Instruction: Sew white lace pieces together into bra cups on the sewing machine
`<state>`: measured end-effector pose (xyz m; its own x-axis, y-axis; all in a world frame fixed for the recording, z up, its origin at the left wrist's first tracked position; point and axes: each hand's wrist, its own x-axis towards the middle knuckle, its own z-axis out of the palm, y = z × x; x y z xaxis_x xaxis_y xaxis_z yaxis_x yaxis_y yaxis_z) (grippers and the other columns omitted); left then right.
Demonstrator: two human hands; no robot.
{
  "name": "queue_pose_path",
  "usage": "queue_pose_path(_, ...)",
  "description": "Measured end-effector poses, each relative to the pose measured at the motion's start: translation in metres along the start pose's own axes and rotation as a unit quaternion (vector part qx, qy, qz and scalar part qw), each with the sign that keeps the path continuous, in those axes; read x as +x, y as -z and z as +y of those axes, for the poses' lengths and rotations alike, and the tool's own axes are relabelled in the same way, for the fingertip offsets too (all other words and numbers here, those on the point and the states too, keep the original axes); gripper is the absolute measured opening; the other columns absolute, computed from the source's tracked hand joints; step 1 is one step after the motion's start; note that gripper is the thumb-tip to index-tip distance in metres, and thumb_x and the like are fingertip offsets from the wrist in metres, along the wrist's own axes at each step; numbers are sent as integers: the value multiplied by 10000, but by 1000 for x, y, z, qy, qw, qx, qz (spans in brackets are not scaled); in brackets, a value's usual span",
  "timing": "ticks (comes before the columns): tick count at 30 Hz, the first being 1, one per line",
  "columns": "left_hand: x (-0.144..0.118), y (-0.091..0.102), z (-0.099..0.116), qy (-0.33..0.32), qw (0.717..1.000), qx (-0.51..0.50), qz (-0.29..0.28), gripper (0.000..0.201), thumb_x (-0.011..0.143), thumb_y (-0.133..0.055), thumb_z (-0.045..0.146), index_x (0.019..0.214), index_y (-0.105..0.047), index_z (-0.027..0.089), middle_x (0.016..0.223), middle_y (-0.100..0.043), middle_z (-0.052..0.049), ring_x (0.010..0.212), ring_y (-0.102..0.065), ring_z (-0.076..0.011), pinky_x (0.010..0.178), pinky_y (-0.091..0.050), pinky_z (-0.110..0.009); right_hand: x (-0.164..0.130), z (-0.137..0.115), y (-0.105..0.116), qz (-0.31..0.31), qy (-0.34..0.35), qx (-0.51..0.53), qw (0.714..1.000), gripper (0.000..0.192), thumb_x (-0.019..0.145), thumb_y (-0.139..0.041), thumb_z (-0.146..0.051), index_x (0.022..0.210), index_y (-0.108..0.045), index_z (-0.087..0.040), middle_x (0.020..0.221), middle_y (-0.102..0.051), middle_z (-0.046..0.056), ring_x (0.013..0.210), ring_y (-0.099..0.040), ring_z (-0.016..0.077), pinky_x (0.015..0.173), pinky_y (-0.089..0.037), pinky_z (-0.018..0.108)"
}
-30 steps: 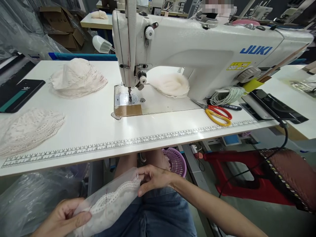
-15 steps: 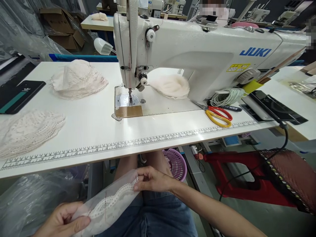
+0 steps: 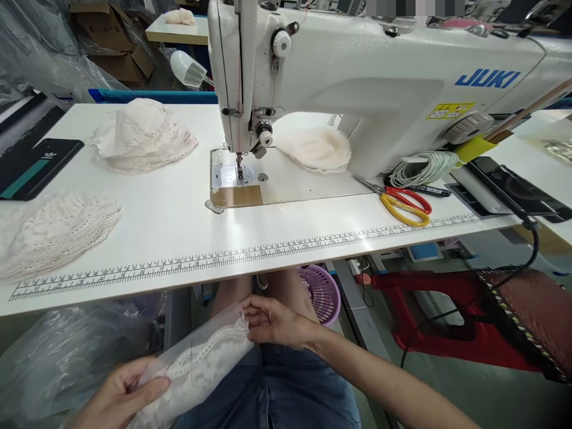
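Over my lap, below the table edge, I hold a pale lace-trimmed fabric piece [image 3: 201, 366] stretched between both hands. My left hand [image 3: 117, 398] grips its lower left end at the bottom of the view. My right hand [image 3: 273, 322] pinches the upper right end with fingers closed on the lace edge. On the table above stands a white JUKI sewing machine [image 3: 366, 83], its needle and presser foot [image 3: 240, 168] over the metal plate.
Lace fabric stacks lie on the white table [image 3: 179, 226] at left [image 3: 53, 232], back left [image 3: 143, 137] and behind the needle [image 3: 317, 149]. Red and yellow scissors [image 3: 402, 202] lie right of the plate. A purple basket [image 3: 322, 292] and red stool [image 3: 429, 298] stand below. Plastic bag [image 3: 67, 357] at lower left.
The view has shifted slightly closer to the machine. My hands keep hold of the lace piece; the right hand has adjusted its pinch a little along the edge.
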<state>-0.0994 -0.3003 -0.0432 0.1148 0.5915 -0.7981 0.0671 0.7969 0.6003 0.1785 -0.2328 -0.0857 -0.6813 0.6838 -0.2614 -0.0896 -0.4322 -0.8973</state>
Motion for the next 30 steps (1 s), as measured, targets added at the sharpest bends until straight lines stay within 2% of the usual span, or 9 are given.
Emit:
queue_pose_path(3,17,-10,-12,20,999,-32,-8,325,580,-801,443,694,-702,155,665,-688,-29,637,-612,-179,597,-473,-215,11,16,6,52,18,-62,997,291,733,-609,-157,1010,-523,-184,886,-567,11,812,-570,103,725,-455,225)
queue_pose_path(5,30,-16,-25,22,998,-64,11,352,559,-814,446,726,-716,152,678,-705,-34,644,-627,-182,616,-478,-223,17,24,9,95,29,-112,989,295,739,-561,-99,1017,-529,-192,900,-573,17,821,-558,117,737,-455,241)
queue_pose_path(9,43,-25,-48,29,995,-97,20,374,561,-817,440,776,-734,145,662,-716,-38,638,-644,-186,602,-477,-223,16,39,6,192,33,-207,959,214,766,-526,-106,960,-553,-193,925,-551,35,781,-508,142,726,-434,285)
queue_pose_path(13,44,-23,-52,55,993,-103,-4,385,593,-801,436,844,-739,151,746,-737,-52,716,-668,-210,685,-496,-256,2,57,-6,246,4,-254,935,70,805,-530,-167,868,-553,-185,878,-531,39,763,-495,156,723,-417,299)
queue_pose_path(16,44,-20,-48,71,992,-103,-23,410,599,-798,433,894,-737,154,810,-746,-62,797,-679,-240,774,-497,-293,-7,69,-13,257,-39,-272,926,66,777,-596,-205,824,-553,-186,824,-531,29,741,-497,164,707,-414,303)
queue_pose_path(21,46,-17,-46,112,988,-103,-6,453,578,-811,436,949,-730,188,884,-749,-63,906,-670,-260,868,-485,-320,-7,77,-17,260,-95,-275,921,120,740,-657,-227,790,-560,-176,791,-551,19,715,-510,160,655,-395,283)
queue_pose_path(25,46,-16,-51,108,987,-116,-14,412,645,-777,412,990,-714,195,917,-745,-60,942,-663,-257,894,-478,-328,-1,78,-18,246,-107,-256,929,71,748,-636,-196,771,-571,-179,721,-561,-11,668,-517,134,623,-388,246)
queue_pose_path(30,46,-16,-53,104,987,-119,-17,385,659,-772,398,975,-713,186,849,-751,-52,957,-658,-258,870,-484,-316,0,76,-19,239,-93,-234,938,53,748,-622,-188,737,-570,-180,713,-557,-17,648,-507,119,605,-383,226)
